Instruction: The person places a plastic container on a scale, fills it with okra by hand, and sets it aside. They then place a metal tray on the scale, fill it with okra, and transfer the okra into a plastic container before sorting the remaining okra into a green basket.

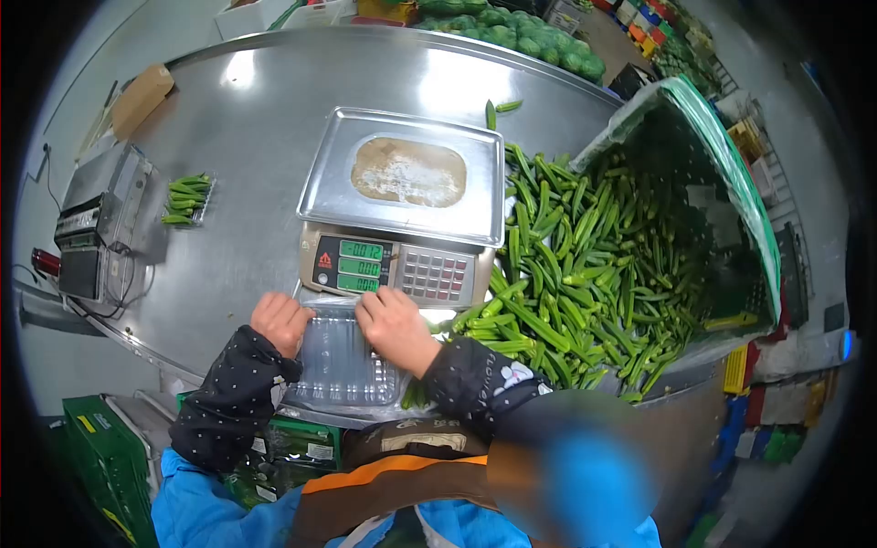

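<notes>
Clear plastic trays [343, 365], apparently in a stack, lie at the table's near edge, just in front of a digital scale [315, 260]. My left hand [280, 321] pinches their far left corner with its fingers closed. With bent fingers pressed together, my right hand [396, 327] grips the far edge towards the right; its fingertips are partly hidden. The scale's metal platter [402, 224] carries only pale residue, and its display reads -0.012. Right of the scale spreads a big heap of green okra [566, 283], some of it close to my right sleeve.
A green-rimmed container [763, 228] lies tipped at the right with okra spilling out. At the left stand a small tray of okra [188, 199] and a boxy metal machine [91, 237] with cables. Green crates [100, 457] sit below the table; round green produce [521, 36] lies beyond.
</notes>
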### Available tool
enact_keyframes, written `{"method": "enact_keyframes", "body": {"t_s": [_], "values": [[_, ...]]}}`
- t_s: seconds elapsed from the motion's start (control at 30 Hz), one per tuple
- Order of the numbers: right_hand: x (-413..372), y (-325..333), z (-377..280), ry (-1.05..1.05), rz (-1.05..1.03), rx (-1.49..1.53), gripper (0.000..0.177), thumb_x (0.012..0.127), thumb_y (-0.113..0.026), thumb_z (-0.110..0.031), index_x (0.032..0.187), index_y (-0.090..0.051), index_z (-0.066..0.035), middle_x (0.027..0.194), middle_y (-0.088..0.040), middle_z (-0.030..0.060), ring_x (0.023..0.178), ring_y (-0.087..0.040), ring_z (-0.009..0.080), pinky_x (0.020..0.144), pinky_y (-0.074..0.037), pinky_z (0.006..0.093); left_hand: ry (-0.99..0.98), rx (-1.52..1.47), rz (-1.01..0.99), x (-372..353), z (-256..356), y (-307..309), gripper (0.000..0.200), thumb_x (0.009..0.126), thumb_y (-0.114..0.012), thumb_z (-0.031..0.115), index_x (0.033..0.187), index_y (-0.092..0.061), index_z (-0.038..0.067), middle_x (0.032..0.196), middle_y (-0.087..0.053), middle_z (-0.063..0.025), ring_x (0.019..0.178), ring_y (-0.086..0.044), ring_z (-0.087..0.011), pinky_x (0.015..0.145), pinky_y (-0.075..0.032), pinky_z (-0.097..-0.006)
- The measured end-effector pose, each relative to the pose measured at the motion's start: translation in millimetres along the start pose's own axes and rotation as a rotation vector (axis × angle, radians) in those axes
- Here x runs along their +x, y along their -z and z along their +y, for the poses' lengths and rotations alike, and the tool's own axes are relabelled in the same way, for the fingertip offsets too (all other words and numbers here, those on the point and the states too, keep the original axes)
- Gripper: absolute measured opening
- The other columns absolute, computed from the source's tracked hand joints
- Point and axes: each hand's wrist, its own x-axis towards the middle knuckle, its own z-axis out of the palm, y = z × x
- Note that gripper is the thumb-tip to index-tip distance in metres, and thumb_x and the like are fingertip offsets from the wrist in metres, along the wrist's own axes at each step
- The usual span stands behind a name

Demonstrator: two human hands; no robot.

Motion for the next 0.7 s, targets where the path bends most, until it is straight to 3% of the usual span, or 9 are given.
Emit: {"method": "enact_keyframes", "body": {"t_s": [0.07, 0.17, 0.23, 0.3, 0.4, 0.53, 0.7], "values": [[-1, 0, 2, 0.001, 0.009, -0.006, 0.007, 0.066, -0.055, -0.009, 0.071, -0.056, -0.004, 0.076, -0.049, 0.0070, 0.076, -0.050, 0.0212, 0.069, -0.042, 0.0310, 0.004, 0.033, -0.066, 0, 6, 1, 0.020, 0.062, -0.069, 0.009, 0.079, -0.061, 0.003, 0.072, -0.056, -0.0072, 0.068, -0.056, -0.0249, 0.061, -0.042, -0.0356], [1, -4, 2, -0.017, 0.008, -0.024, 0.004, 0.067, -0.054, -0.010, 0.069, -0.055, -0.006, 0.075, -0.049, 0.0065, 0.077, -0.051, 0.0208, 0.069, -0.042, 0.0306, 0.076, 0.108, 0.008, 21, 27, 22, 0.024, 0.063, -0.071, 0.013, 0.083, -0.061, 0.005, 0.074, -0.056, -0.0069, 0.072, -0.056, -0.0263, 0.064, -0.043, -0.0376], [5, -2, 4, -0.016, 0.037, -0.004, 0.005, 0.068, -0.054, -0.010, 0.069, -0.056, -0.006, 0.075, -0.049, 0.0065, 0.078, -0.051, 0.0207, 0.069, -0.042, 0.0306, 0.089, -0.232, -0.379, 19, 43, 38, 0.032, 0.062, -0.075, 0.016, 0.090, -0.061, 0.007, 0.080, -0.059, -0.0087, 0.074, -0.056, -0.0295, 0.067, -0.043, -0.0399], [5, -4, 5, 0.002, 0.036, -0.011, 0.005, 0.068, -0.054, -0.010, 0.069, -0.057, -0.006, 0.075, -0.050, 0.0068, 0.078, -0.051, 0.0210, 0.070, -0.042, 0.0309, 0.037, -0.360, -0.490, 5, 67, 46, 0.032, 0.063, -0.076, 0.019, 0.089, -0.063, 0.008, 0.079, -0.060, -0.0089, 0.076, -0.058, -0.0296, 0.068, -0.046, -0.0398], [4, -5, 5, 0.012, -0.017, -0.011, 0.007, 0.069, -0.055, -0.010, 0.070, -0.059, -0.005, 0.076, -0.051, 0.0074, 0.079, -0.052, 0.0215, 0.071, -0.042, 0.0316, 0.026, -0.362, -0.591, -43, 65, 28, 0.026, 0.066, -0.076, 0.021, 0.085, -0.065, 0.007, 0.075, -0.060, -0.0089, 0.073, -0.060, -0.0292, 0.065, -0.048, -0.0399], [5, -4, 5, 0.018, -0.057, -0.010, 0.008, 0.068, -0.056, -0.010, 0.070, -0.060, -0.004, 0.076, -0.053, 0.0081, 0.080, -0.053, 0.0225, 0.072, -0.043, 0.0325, 0.055, -0.363, -0.584, -46, 61, 27, 0.018, 0.070, -0.074, 0.020, 0.080, -0.067, 0.006, 0.072, -0.063, -0.0086, 0.071, -0.061, -0.0288, 0.063, -0.050, -0.0388], [2, -6, 5, 0.023, -0.011, 0.012, 0.007, 0.068, -0.056, -0.009, 0.071, -0.060, -0.005, 0.076, -0.052, 0.0079, 0.079, -0.053, 0.0225, 0.072, -0.043, 0.0323, 0.121, -0.456, -0.725, -42, 52, 27, 0.014, 0.078, -0.066, 0.022, 0.082, -0.069, 0.009, 0.078, -0.066, -0.0053, 0.079, -0.063, -0.0253, 0.066, -0.050, -0.0359]]}}
